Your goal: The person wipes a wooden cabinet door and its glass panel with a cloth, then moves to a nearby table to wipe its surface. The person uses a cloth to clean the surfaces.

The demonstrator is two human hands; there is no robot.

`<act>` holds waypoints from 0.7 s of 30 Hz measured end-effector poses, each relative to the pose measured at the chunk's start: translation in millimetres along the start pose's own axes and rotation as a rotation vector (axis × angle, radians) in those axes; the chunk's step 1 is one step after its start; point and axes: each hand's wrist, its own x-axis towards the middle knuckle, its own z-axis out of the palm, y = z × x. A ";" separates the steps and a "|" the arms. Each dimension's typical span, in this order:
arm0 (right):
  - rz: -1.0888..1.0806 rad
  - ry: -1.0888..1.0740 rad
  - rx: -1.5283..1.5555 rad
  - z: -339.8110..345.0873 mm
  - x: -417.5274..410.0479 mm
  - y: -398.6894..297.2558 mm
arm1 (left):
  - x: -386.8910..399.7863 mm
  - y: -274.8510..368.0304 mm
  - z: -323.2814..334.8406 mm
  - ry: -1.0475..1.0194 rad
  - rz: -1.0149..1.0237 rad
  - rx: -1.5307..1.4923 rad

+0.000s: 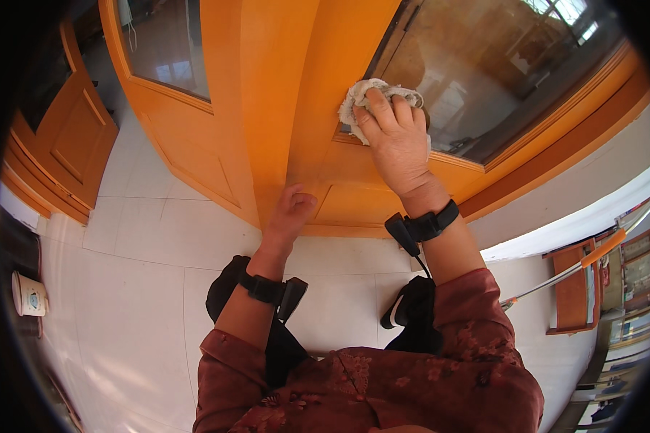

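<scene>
My right hand (398, 138) presses a crumpled whitish cloth (356, 103) against the lower left corner of a glass pane (476, 92), where the glass meets its orange wooden frame. The fingers are spread over the cloth and hide part of it. Lower and to the left, my left hand (291, 214) hangs in front of the orange wooden door (352, 208) with its fingers curled; no object shows in it. Both wrists wear a black strap with a small device.
Another glazed orange door panel (189, 146) stands at the left, with a further wooden door (76, 140) beyond it. Pale tiles (135, 281) cover the floor. A white bucket (30, 295) is at the far left. A metal pole with an orange grip (604, 248) slants at the right near a reddish-brown wooden piece (574, 287).
</scene>
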 end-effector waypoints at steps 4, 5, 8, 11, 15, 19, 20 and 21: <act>-0.059 -0.114 0.052 6.7 -18.7 -15.7 | 2.8 -2.8 3.3 0.004 0.004 0.014; -0.075 -0.151 0.062 7.8 -22.9 -19.7 | 3.3 -4.5 3.6 0.003 0.000 0.020; 0.029 -0.204 0.165 9.2 -31.8 -28.0 | 4.8 -9.0 4.5 0.003 -0.008 0.003; 0.157 -0.241 0.348 9.0 -35.8 -33.7 | 6.8 -10.3 4.8 -0.013 -0.020 0.016; 0.319 -0.273 0.716 6.0 -41.5 -31.6 | 7.5 -9.7 3.5 -0.001 -0.031 -0.022; 0.387 -0.302 0.927 1.2 -42.1 -21.7 | 10.8 -9.4 2.8 0.009 -0.034 0.008; 0.387 -0.291 0.953 -2.4 -40.6 -18.0 | 12.1 -9.6 2.9 0.009 -0.040 0.005; 0.438 -0.353 0.958 -6.9 -37.5 -14.7 | 13.6 -9.9 2.5 0.009 -0.015 0.018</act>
